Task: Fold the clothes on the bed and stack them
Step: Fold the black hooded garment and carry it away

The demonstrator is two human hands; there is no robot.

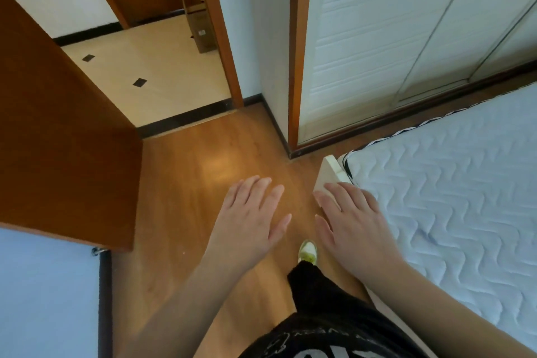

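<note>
**Head view: both hands spread flat above the floor beside the bed**

Head camera, looking down past two bare forearms. Left hand (250, 218) stretched out palm down, fingers straight and slightly fanned, thumb angled inward, holding nothing, hovering over the wooden floor (186, 189). Right hand (353, 221) likewise flat and relaxed, fingers straight, empty, seen over the near corner of the bed (453, 183); whether touching the bed frame or merely above it, cannot tell. Hands side by side, thumbs pointing toward each other, a narrow gap between them.

Bed on the right, covered by a pale quilted mattress with a wavy stitch pattern, black-and-white striped piping along the far edge, a cream frame corner (329, 171) showing just beyond the right fingertips. Visible part of the mattress bare; no clothes in this view, so where the clothes lie cannot be told from here.

Below the hands, one leg in dark trousers (313, 288) and a yellow-green and white shoe (308, 251) planted on the floor between the two wrists. Dark top with a pale print (328, 343) at the bottom edge.

Further off: open brown door (64, 136) on the left, doorway leading to a cream tiled floor (151, 72) with small black diamond insets, a cardboard box (200, 26) leaning by the door frame, white sliding wardrobe doors (377, 43) beyond the bed.
</note>
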